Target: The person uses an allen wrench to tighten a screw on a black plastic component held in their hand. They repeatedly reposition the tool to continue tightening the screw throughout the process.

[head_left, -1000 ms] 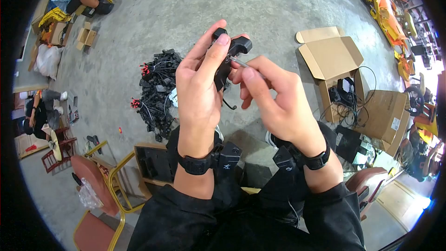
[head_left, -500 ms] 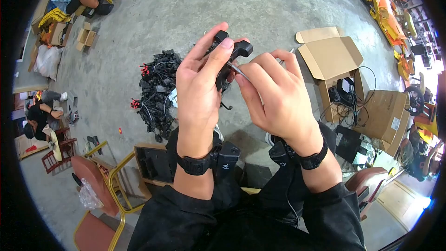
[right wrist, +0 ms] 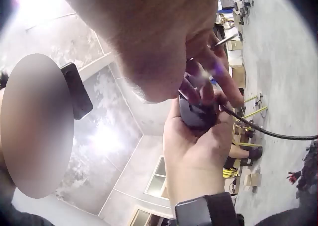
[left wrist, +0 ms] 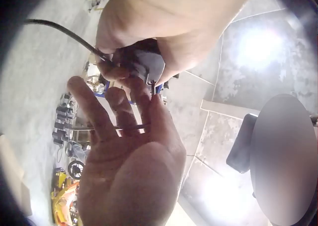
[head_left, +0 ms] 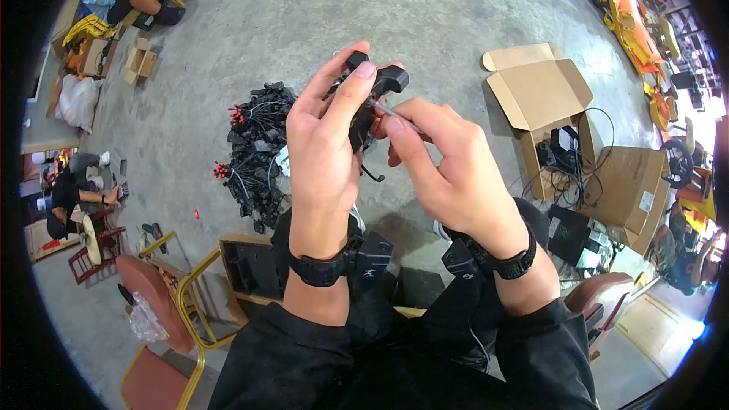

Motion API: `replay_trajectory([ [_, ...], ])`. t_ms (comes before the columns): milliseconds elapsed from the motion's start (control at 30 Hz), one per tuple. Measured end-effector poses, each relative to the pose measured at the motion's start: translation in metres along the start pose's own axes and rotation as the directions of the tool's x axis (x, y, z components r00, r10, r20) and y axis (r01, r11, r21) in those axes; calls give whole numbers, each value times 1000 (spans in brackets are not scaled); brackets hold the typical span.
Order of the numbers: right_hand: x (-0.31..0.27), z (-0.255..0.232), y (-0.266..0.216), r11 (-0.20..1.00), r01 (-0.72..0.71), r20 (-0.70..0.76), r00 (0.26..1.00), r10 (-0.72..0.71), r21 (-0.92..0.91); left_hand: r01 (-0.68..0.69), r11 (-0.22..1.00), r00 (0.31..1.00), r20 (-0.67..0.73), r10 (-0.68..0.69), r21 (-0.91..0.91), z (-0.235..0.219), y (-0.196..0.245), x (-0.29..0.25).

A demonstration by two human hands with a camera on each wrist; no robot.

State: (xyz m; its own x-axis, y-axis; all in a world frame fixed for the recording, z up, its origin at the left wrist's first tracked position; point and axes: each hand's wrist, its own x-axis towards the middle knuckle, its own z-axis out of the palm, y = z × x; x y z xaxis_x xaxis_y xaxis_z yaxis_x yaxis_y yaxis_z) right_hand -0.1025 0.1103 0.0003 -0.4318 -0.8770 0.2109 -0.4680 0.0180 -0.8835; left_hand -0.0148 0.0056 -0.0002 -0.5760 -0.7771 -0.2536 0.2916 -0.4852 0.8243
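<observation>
My left hand [head_left: 326, 133] grips a black plastic part [head_left: 391, 78] with its thumb across the front; a short black cable [head_left: 372, 175] hangs below it. The right hand [head_left: 456, 163] pinches a thin metal rod [head_left: 389, 110] between thumb and index finger, its end at the black part. In the left wrist view the black part [left wrist: 144, 59] lies in the left hand [left wrist: 174, 12], and the rod [left wrist: 131, 127] crosses the right hand's fingers. In the right wrist view the left hand [right wrist: 196, 156] holds the black part [right wrist: 198, 115] from below.
On the floor left of the hands lies a pile of black parts with wires [head_left: 262, 156]. To the right stand an opened cardboard box [head_left: 539, 95] with cables and another carton [head_left: 626, 190]. A black tray [head_left: 250, 267] and chairs [head_left: 156, 300] are at the lower left.
The right hand turned and lifted its fingers, then came back lower with the fingers curled in near the black part. My left hand and the part shifted only slightly.
</observation>
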Motion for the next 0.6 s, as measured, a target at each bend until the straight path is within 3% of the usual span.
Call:
replay_trajectory([
  [100, 1, 2, 2, 990, 97, -19, 995, -100, -98, -11, 1000, 1000, 11, 11, 4, 0, -1, 0],
  [167, 3, 3, 6, 867, 288, -78, 935, -347, -407, -21, 1000, 1000, 17, 20, 19, -2, -4, 1],
  [300, 3, 4, 6, 804, 320, -68, 912, -405, -501, -28, 998, 1000, 11, 28, 51, -1, -3, 0],
  [333, 1, 5, 5, 938, 200, -89, 968, -233, -282, -29, 998, 1000, 9, 28, 51, 0, -2, 0],
  [367, 0, 5, 5, 998, 51, -68, 996, -54, -48, -25, 999, 1000, 6, 25, 45, 0, -2, 0],
  [400, 0, 2, -2, 998, 50, -67, 996, -54, -48, -21, 999, 1000, 3, 21, 39, 1, -2, -1],
  [433, 1, -4, -12, 922, -254, 52, 967, 250, 292, -21, 999, 1000, 2, 21, 38, 1, -2, -1],
  [467, 2, -7, -18, 652, -529, 259, 844, 469, 544, -9, 1000, 1000, 0, 9, 12, 1, -1, -1],
  [500, 1, -6, -15, 653, -528, 259, 845, 468, 544, 2, 1000, 1000, -3, -2, -14, 1, -1, -1],
  [533, -1, -3, -10, 871, -340, 111, 940, 322, 354, 1, 1000, 1000, -4, -1, -13, 1, -1, 0],
  [567, -2, 0, -5, 986, -126, 5, 992, 126, 110, 0, 1000, 1000, 0, 0, -16, 0, -1, 0],
  [600, -2, 2, -1, 986, -126, 4, 992, 127, 110, 0, 1000, 1000, 5, 0, -18, -1, -2, 0],
])
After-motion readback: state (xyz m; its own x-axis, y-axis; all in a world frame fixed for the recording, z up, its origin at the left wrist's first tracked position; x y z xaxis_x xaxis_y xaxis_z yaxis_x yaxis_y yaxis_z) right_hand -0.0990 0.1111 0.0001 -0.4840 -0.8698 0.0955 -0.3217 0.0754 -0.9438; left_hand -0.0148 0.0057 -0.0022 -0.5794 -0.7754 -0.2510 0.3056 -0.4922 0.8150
